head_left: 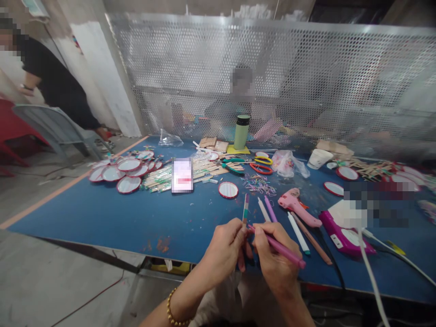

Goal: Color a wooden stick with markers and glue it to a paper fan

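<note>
My left hand [227, 240] is closed around a flat wooden stick [245, 210] that stands upright and bears purple, green and brownish bands. A pink marker [284, 250] is pinched in my right hand [277, 254], its tip close beside the stick. Whether the tip touches the wood I cannot tell. Just beyond my hands lie a white marker [263, 210] and a purple marker [270, 209]. Right of them are a white marker with a green end [299, 232], a brown marker [311, 238] and a pink glue gun [299, 208].
Round white discs with red rims [114, 172] and many sticks [163, 179] lie left. A phone [182, 176], pliers [235, 165], scissors [261, 168] and a green bottle [242, 132] stand or lie behind. Cables [369, 272] cross the right. A person [56, 77] is far left.
</note>
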`<state>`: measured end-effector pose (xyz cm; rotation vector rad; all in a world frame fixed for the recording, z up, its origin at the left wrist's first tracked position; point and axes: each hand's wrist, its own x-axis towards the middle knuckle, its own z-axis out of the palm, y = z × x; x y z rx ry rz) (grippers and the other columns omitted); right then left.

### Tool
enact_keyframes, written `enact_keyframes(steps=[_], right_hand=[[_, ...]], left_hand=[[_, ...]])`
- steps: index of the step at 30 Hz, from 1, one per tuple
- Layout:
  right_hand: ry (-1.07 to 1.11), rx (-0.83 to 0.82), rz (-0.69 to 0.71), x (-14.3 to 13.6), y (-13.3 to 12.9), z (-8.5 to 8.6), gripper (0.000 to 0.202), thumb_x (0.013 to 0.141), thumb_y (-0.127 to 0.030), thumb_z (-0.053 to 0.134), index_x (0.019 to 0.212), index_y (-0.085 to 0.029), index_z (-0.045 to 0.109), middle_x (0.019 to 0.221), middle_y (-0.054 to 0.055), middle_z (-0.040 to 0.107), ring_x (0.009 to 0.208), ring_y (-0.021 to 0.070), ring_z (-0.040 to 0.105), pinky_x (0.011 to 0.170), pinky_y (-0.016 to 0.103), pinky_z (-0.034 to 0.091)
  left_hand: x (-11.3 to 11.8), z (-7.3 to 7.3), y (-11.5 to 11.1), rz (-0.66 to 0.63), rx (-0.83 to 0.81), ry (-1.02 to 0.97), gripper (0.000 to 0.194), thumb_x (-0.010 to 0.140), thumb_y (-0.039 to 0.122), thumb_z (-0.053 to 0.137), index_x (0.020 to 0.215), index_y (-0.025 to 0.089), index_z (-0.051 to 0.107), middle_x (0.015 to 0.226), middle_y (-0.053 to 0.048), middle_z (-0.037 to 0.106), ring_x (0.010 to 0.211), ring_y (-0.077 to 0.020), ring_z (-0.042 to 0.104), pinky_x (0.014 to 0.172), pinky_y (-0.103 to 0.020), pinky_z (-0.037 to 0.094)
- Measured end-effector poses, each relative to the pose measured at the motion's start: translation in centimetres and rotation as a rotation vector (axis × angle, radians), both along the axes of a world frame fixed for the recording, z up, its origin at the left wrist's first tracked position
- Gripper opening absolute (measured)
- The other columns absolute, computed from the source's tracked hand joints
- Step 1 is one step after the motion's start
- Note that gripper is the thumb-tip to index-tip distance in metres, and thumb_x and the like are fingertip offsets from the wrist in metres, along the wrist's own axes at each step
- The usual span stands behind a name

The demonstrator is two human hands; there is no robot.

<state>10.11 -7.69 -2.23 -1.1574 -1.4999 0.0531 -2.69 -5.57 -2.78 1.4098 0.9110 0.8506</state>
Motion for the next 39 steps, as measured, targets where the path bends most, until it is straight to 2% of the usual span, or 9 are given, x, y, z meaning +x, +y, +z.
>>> enact_keyframes(steps=[7, 12, 19, 24, 28, 39], right_hand=[[-0.019, 0.011, -0.008, 0.0, 0.0, 0.0, 0.022, 0.094, -0.021, 0.055, 0.074, -0.02, 0.065, 0.061, -0.001, 0.068, 0.051, 0.0124, 0.064, 0.049, 0.021, 0.051], [0.082, 0.003, -0.053, 0.0, -0.4, -0.5, 0.019, 0.094, -0.023, 0.057, 0.079, -0.02, 0.068, 0.066, 0.001, 0.069, 0.05, 0.0125, 0.063, 0.048, 0.022, 0.051], [0.212, 0.004, -0.051, -0.1, -0.6, -1.0, 0.019, 0.095, -0.028, 0.059, 0.081, -0.019, 0.068, 0.063, 0.0, 0.068, 0.056, 0.015, 0.068, 0.055, 0.025, 0.057], [0.259, -0.027, -0.026, 0.1, -0.7, -1.5, 0.015, 0.095, -0.027, 0.059, 0.086, -0.02, 0.069, 0.064, -0.001, 0.067, 0.057, 0.0147, 0.068, 0.061, 0.027, 0.057], [0.25, -0.044, -0.04, 0.0, -0.6, -1.3, 0.017, 0.095, -0.028, 0.061, 0.084, -0.019, 0.069, 0.062, -0.001, 0.067, 0.059, 0.0154, 0.068, 0.06, 0.026, 0.057], [0.131, -0.034, -0.019, -0.1, -0.3, -0.7, 0.02, 0.094, -0.025, 0.058, 0.079, -0.02, 0.069, 0.064, -0.001, 0.069, 0.053, 0.0127, 0.066, 0.051, 0.021, 0.053]], left_hand=[[0.0, 0.1, 0.0, 0.006, -0.016, -0.003, 0.042, 0.096, 0.057, 0.042, 0.076, 0.02, 0.046, 0.057, 0.003, 0.059, 0.035, -0.0073, 0.05, 0.036, -0.017, 0.033], [0.0, 0.5, 0.0, -0.015, -0.072, -0.037, 0.043, 0.093, 0.059, 0.046, 0.078, 0.019, 0.049, 0.06, 0.001, 0.064, 0.034, -0.0073, 0.049, 0.033, -0.017, 0.029], [0.1, 0.4, 0.3, -0.008, -0.104, -0.03, 0.04, 0.091, 0.055, 0.05, 0.079, 0.017, 0.053, 0.07, -0.002, 0.069, 0.035, -0.0057, 0.051, 0.032, -0.016, 0.028], [0.0, 0.2, 0.3, -0.01, -0.058, -0.031, 0.034, 0.096, 0.05, 0.043, 0.085, 0.018, 0.052, 0.064, 0.001, 0.063, 0.037, -0.0048, 0.047, 0.035, -0.014, 0.031], [-0.1, 0.0, 0.4, 0.005, -0.011, -0.047, 0.027, 0.095, 0.044, 0.048, 0.087, 0.018, 0.051, 0.066, 0.002, 0.059, 0.042, -0.005, 0.048, 0.037, -0.013, 0.034], [0.0, 0.7, 0.0, -0.027, -0.11, -0.07, 0.046, 0.089, 0.064, 0.051, 0.084, 0.018, 0.051, 0.059, 0.002, 0.058, 0.039, -0.0092, 0.055, 0.035, -0.016, 0.038]])
